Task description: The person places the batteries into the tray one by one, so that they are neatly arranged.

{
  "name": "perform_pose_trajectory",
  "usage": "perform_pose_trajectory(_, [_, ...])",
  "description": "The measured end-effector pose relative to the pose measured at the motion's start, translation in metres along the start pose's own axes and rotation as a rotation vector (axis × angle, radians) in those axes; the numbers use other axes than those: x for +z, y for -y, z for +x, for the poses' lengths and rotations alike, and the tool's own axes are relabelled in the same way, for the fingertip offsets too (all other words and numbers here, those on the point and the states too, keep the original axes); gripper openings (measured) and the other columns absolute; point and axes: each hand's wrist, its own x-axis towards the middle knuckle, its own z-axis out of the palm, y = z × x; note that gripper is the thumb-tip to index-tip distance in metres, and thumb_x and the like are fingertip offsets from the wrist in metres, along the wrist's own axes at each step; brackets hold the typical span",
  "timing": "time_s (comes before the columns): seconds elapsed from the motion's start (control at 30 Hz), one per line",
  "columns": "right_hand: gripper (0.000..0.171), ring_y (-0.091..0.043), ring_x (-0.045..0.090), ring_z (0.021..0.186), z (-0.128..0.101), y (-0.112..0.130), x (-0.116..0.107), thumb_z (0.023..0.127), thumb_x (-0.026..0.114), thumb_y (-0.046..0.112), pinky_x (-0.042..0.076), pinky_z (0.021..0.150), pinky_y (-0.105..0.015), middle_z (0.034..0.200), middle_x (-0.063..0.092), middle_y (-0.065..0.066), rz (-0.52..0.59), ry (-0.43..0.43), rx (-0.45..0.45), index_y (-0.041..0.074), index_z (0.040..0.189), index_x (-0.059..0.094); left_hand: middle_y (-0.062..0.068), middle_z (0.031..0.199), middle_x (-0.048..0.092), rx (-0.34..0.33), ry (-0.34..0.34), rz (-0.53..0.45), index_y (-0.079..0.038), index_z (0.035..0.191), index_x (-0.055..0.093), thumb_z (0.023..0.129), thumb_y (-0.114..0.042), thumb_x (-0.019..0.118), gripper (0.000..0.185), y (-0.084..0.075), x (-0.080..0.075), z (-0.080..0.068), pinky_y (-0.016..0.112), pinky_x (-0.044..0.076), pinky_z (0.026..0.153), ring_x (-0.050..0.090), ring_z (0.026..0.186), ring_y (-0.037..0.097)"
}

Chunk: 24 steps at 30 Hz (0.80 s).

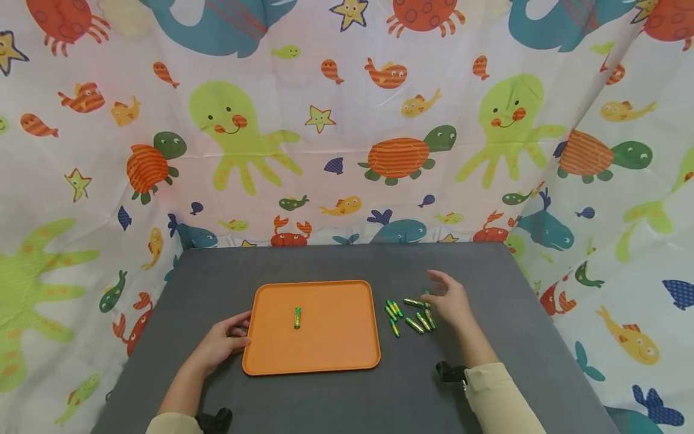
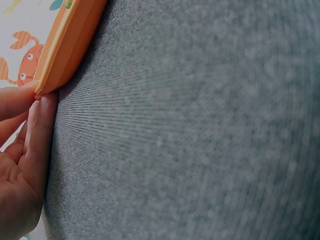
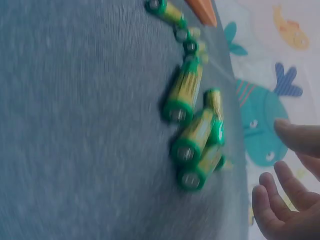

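One battery point(image 1: 297, 317) on tray point(image 1: 336, 355); left hand point(image 1: 223, 341) fingers straight against tray edge; right hand point(image 1: 451, 301) spread, empty, above batteries point(image 1: 410, 313).

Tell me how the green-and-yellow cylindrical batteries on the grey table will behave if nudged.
The green-and-yellow cylindrical batteries lie on their sides, so they would probably roll across the grey table. Their smooth, round casings look somewhat slippery to pinch. Lying clustered by the right hand, one pushed would likely knock its neighbours.

A dark grey table point(image 1: 336, 398) stands before a white curtain point(image 1: 347, 120) (printed with cartoon sea creatures), evenly lit.
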Motion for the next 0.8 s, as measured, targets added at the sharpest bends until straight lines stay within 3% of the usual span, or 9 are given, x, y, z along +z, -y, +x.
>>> perform_pose_trajectory(0.37, [0.071,-0.045,0.052,0.131,0.006,-0.024,-0.007,0.082,0.078,-0.001,0.05,0.097,-0.054,0.148,0.049,-0.023,-0.058,0.055,0.105,0.006,0.147,0.05,0.015,0.129,0.05,-0.016,-0.012,0.0,-0.011,0.154,0.043,0.092,0.0,0.069,0.068,0.001,0.0,0.002,0.033,0.058,0.079,0.055,0.101,0.026])
perform_pose_trajectory(0.53, [0.068,-0.044,0.052,0.131,0.008,-0.03,-0.005,0.082,0.079,0.002,0.044,0.104,-0.056,0.145,0.053,-0.024,-0.061,0.069,0.091,0.005,0.144,0.053,0.016,0.129,0.05,-0.01,-0.005,-0.002,-0.011,0.154,0.043,0.092,-0.002,0.07,0.068,0.001,-0.001,0.002,0.034,0.059,0.079,0.056,0.1,0.026])
perform_pose_trajectory(0.8, [0.062,-0.043,0.052,0.129,0.009,-0.034,-0.005,0.083,0.081,0.011,0.041,0.104,-0.059,0.139,0.058,-0.022,-0.109,0.107,0.044,0.005,0.14,0.057,0.015,0.128,0.051,-0.019,-0.013,-0.01,-0.013,0.153,0.044,0.091,0.0,0.07,0.068,0.0,0.0,0.003,0.033,0.059,0.079,0.056,0.1,0.026])
